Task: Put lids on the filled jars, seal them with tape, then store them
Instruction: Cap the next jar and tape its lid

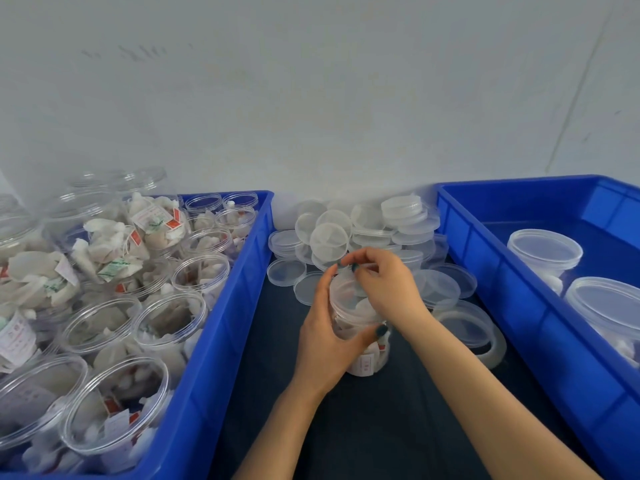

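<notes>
Left hand (pixel 322 344), dark tabletop (pixel 381 427) (pale wall (pixel 311 81))

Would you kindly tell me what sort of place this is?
Probably a small packing workstation: a blue bin full of open sachet-filled jars, a heap of clear lids, and a second blue bin holding lidded jars.

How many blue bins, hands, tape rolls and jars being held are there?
Blue bins: 2, the left bin and the right bin
Hands: 2, the left hand and the right hand
Tape roll: 1
Held jar: 1
Total: 6
</notes>
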`<state>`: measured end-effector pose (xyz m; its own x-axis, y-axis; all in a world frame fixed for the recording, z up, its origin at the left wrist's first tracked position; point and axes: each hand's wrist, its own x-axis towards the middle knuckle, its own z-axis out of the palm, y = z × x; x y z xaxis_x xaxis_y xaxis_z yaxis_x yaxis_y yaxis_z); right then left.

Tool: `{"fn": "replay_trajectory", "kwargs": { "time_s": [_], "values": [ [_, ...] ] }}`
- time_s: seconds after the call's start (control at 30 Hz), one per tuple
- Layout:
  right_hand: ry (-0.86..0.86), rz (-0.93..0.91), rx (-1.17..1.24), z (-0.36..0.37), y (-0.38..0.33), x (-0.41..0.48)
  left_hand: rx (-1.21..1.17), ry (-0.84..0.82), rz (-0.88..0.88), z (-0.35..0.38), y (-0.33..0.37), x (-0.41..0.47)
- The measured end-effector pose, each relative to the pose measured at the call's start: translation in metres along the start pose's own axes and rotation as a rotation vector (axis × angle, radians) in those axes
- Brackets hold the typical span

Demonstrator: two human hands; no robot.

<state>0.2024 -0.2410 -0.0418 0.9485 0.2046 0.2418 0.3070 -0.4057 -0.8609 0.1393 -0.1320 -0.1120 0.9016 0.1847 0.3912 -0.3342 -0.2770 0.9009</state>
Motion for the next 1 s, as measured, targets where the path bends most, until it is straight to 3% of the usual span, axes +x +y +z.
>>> {"fn": "replay_trajectory", "kwargs": {
  "time_s": [0.27,0.43,0.53,0.77,1.0],
  "values": [
    [-0.159,-0.148,0.406,-0.010,0.017,-0.017,-0.013,0.017,0.013,-0.004,0.004,0.001],
    [-0.369,-0.266,-0.009,-0.028,0.014,-0.020,0.056,-0.010,-0.044,-0.001,-0.002,0.002],
    [-0.325,-0.288,-0.226,-0.025,0.008,-0.020,0.113,-0.062,-0.117,0.003,-0.005,0.002],
    [-0.250,-0.308,-0.122,-0.020,0.009,-0.024,0.110,-0.109,-0.227,-0.003,-0.005,0.001],
    [-0.537,-0.283,0.109,-0.037,0.010,-0.014,-0.189,-0.302,-0.223,-0.024,0.010,-0.001]
  ]
}}
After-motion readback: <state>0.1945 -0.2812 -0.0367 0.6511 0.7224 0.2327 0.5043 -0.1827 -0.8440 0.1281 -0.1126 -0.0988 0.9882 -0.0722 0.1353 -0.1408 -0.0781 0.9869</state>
